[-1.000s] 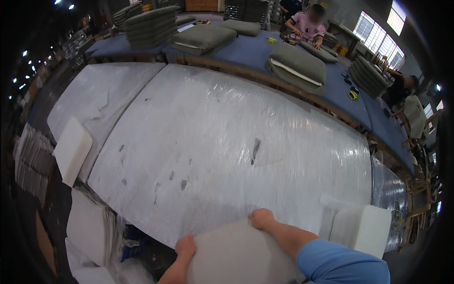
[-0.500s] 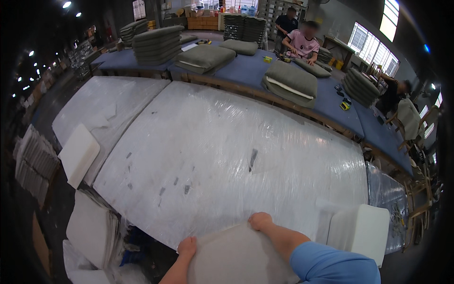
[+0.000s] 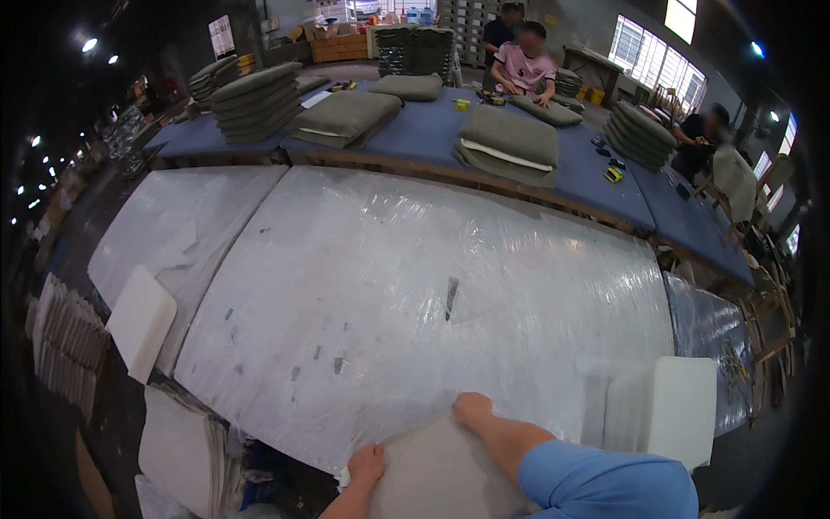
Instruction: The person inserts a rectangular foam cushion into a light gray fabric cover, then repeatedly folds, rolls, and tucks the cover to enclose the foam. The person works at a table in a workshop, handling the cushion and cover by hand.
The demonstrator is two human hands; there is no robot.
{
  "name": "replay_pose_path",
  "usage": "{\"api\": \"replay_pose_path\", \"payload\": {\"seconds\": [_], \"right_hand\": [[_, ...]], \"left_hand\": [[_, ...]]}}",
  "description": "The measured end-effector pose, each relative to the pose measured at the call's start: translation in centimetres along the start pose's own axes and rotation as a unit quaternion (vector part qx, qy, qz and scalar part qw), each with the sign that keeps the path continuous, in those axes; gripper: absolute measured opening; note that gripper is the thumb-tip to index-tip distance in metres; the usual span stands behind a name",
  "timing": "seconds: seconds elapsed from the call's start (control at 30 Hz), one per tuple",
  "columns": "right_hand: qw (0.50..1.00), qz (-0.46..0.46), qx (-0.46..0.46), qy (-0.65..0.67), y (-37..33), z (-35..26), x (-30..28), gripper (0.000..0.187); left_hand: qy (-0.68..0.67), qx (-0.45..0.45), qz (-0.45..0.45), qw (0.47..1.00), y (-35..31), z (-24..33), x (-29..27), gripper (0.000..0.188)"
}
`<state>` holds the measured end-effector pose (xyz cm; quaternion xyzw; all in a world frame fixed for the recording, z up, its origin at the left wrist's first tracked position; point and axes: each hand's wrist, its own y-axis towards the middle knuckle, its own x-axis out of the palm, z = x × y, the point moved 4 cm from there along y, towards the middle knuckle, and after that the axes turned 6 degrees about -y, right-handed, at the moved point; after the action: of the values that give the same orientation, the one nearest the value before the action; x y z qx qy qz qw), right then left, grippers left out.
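A grey-beige fabric cushion (image 3: 441, 471) lies at the near edge of the plastic-wrapped table (image 3: 380, 251), its lower part cut off by the picture's edge. My left hand (image 3: 367, 464) is closed on its left far corner, where a small bit of white material shows beside the fingers. At the far right corner, my right hand (image 3: 472, 410) grips the same cushion with bent fingers. The blue-sleeved right arm covers part of the cushion's right side.
White foam pads (image 3: 679, 406) stand at the table's right end; another foam pad (image 3: 143, 322) leans at the left. Stacked white sheets (image 3: 181, 445) sit lower left. Beyond, a blue table (image 3: 424, 130) bears green-grey cushions (image 3: 510, 143), and people (image 3: 526, 69) work behind it.
The whole view has shifted a little. My left hand is slightly closer to the right hand and lower in the picture. Both hands keep hold of the cushion.
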<state>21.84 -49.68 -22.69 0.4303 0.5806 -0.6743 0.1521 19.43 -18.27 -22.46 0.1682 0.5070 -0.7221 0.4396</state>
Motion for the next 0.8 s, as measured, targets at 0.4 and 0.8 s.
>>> {"api": "replay_pose_path", "payload": {"seconds": [0.4, 0.8], "right_hand": [[1.0, 0.005, 0.01, 0.017, 0.9, -1.5, -0.3, 0.036], [0.996, -0.006, -0.084, -0.041, -1.4, -0.7, -1.0, 0.037]], "left_hand": [[0.004, 0.007, 0.039, 0.999, 1.8, -0.8, -0.2, 0.044], [-0.012, 0.031, 0.097, 0.995, -0.3, 0.2, -0.2, 0.041]]}}
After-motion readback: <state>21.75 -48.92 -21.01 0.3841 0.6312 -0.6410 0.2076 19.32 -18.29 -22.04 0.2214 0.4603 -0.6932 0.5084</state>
